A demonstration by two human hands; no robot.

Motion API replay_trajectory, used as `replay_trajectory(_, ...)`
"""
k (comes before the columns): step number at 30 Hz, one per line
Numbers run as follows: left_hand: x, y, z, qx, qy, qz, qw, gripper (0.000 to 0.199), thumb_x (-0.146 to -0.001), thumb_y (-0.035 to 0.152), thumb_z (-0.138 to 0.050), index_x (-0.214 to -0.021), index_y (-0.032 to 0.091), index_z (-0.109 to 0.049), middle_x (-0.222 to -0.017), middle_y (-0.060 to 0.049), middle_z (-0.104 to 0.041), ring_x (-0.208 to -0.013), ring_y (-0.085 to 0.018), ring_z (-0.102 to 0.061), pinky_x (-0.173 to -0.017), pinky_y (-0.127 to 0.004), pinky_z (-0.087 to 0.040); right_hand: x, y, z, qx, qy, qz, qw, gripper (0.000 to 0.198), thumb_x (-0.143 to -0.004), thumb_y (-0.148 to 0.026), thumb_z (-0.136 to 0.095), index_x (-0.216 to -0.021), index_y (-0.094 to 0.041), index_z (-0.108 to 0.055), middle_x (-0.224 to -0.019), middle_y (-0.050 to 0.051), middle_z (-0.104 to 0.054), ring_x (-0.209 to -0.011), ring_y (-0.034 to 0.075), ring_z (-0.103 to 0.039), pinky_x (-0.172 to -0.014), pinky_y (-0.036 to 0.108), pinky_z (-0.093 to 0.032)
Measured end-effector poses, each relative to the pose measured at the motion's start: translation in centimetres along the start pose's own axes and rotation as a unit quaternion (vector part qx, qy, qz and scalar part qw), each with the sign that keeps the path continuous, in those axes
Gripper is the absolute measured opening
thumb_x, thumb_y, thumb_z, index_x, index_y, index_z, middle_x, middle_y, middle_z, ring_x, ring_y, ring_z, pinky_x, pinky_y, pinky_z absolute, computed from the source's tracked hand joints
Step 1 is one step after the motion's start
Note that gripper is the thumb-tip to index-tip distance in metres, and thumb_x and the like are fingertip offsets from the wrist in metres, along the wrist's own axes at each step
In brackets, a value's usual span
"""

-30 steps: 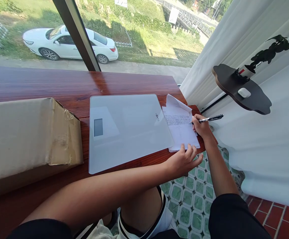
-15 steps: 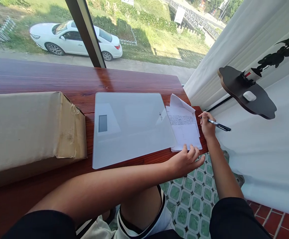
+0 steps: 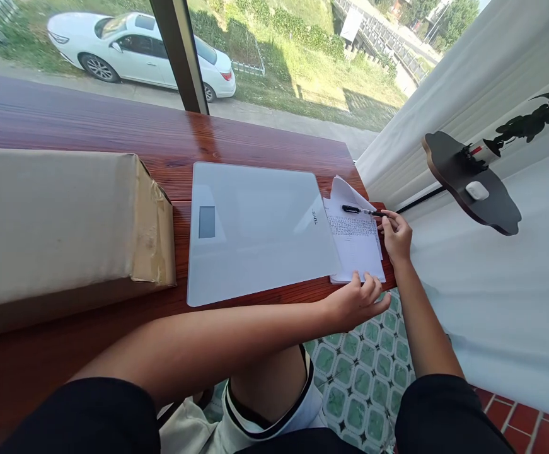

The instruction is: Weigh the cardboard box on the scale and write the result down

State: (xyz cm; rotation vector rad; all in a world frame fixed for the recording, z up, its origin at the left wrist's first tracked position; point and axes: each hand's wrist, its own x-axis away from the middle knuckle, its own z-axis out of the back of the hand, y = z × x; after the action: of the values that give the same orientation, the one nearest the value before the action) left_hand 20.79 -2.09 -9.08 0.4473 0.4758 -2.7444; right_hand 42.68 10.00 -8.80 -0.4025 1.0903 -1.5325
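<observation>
A stack of white papers (image 3: 354,243) with printed lines lies at the right end of the wooden table (image 3: 137,145). My left hand (image 3: 357,299) rests on the papers' near edge, fingers spread. My right hand (image 3: 396,234) is beside the papers' right edge, fingertips on the end of a black pen (image 3: 362,210). The pen lies across the top of the papers, pointing left. A flat white glass scale (image 3: 260,230) with a small grey display sits just left of the papers, overlapping them slightly.
A taped cardboard box (image 3: 61,221) stands at the left of the table. A white curtain (image 3: 468,94) hangs at the right, with a dark wall shelf (image 3: 458,186) holding a plant. Outside the window is a white car (image 3: 137,47). Green tiled floor lies below.
My right hand turned the pen from pointing right, off the table, to lying across the top of the papers pointing left. My left hand stayed on the papers. The view shifted slightly.
</observation>
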Motion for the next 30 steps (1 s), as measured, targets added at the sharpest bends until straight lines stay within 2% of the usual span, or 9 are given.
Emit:
replay_trajectory(4,0.0,0.1,0.0,-0.01,0.015,0.009,1.0,0.059,-0.094,0.035,-0.039,-0.151,0.018,-0.039,-0.137,-0.02,-0.06,-0.119,-0.031,-0.061,-0.091,-0.049,-0.053,-0.2,0.2,0.0,0.014,-0.004,-0.001,1.0,0.048,-0.089,-0.049,-0.06,-0.121,-0.014,-0.07,-0.102,0.011,-0.075,-0.075,0.018,-0.068,-0.075,0.034,-0.058)
replay_trajectory(11,-0.2,0.4,-0.5,-0.02,0.04,0.019,0.999,0.052,-0.096,0.031,-0.036,-0.147,0.022,-0.045,-0.133,-0.017,-0.064,-0.117,-0.029,-0.064,-0.087,-0.047,-0.055,-1.6,0.2,0.1,0.044,-0.019,-0.044,0.998,0.058,-0.075,-0.057,-0.074,-0.114,-0.014,-0.076,-0.096,0.013,-0.075,-0.074,0.021,-0.069,-0.07,0.036,-0.058)
replay_trajectory(16,-0.2,0.5,-0.5,-0.018,0.046,0.024,0.998,0.052,-0.097,0.031,-0.037,-0.147,0.023,-0.046,-0.132,-0.017,-0.064,-0.115,-0.028,-0.065,-0.088,-0.048,-0.056,-1.8,0.0,-0.5,0.097,0.012,0.033,0.995,0.054,-0.08,-0.055,-0.07,-0.114,-0.014,-0.078,-0.095,0.013,-0.075,-0.082,0.024,-0.071,-0.081,0.04,-0.057)
replay_trajectory(19,-0.2,0.5,-0.5,-0.013,0.041,0.022,0.999,0.053,-0.097,0.034,-0.036,-0.148,0.022,-0.044,-0.134,-0.018,-0.063,-0.116,-0.028,-0.064,-0.089,-0.048,-0.056,-1.6,0.2,-0.7,0.131,0.03,0.057,0.989,0.05,-0.083,-0.053,-0.069,-0.114,-0.015,-0.078,-0.096,0.013,-0.075,-0.082,0.024,-0.07,-0.08,0.038,-0.056)
replay_trajectory(24,-0.1,0.4,-0.4,-0.017,0.044,0.025,0.999,0.052,-0.097,0.026,-0.031,-0.148,0.022,-0.044,-0.132,-0.018,-0.063,-0.114,-0.028,-0.064,-0.089,-0.047,-0.054,-1.5,0.2,-0.8,0.153,0.004,0.095,0.984,0.048,-0.087,-0.053,-0.064,-0.115,-0.017,-0.078,-0.1,0.012,-0.075,-0.079,0.021,-0.067,-0.076,0.035,-0.052)
replay_trajectory(30,0.0,-0.3,0.6,-0.008,-0.006,-0.001,1.0,0.055,-0.096,0.023,-0.03,-0.151,0.021,-0.037,-0.135,-0.019,-0.06,-0.117,-0.029,-0.062,-0.089,-0.046,-0.052,-1.2,-0.3,-1.1,0.162,-0.001,0.139,0.977,0.044,-0.09,-0.051,-0.06,-0.108,-0.016,-0.08,-0.09,0.01,-0.074,-0.072,0.018,-0.063,-0.071,0.033,-0.049)
